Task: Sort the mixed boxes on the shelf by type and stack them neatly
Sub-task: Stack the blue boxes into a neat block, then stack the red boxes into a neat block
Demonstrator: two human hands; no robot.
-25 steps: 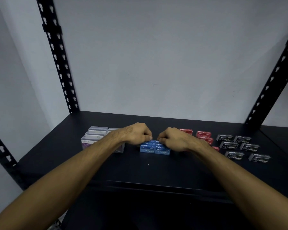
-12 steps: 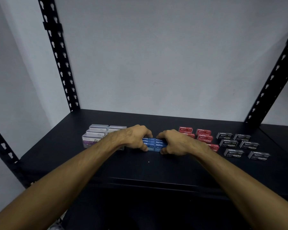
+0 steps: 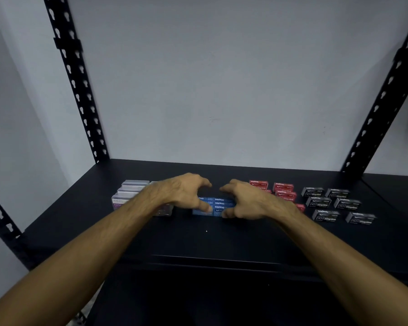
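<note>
A tight block of blue staple boxes (image 3: 218,203) sits mid-shelf. My left hand (image 3: 184,194) grips its left half, thumb on the front face and fingers arched over the back. On the right half, my right hand (image 3: 252,201) grips the same way. Left of the block stand clear and purple paper-clip boxes (image 3: 130,192), partly hidden by my left wrist. Red staple boxes (image 3: 283,189) lie to the right, then black staple boxes (image 3: 318,202) in spaced rows.
The black metal shelf (image 3: 205,241) has bare surface in front of the boxes and behind them up to the grey wall. Perforated black uprights (image 3: 80,100) stand at the back left and back right corners.
Both hands went from pinching together on top of the blue boxes to spreading around the block, thumbs in front and fingers arched over the back. The other groups have not moved.
</note>
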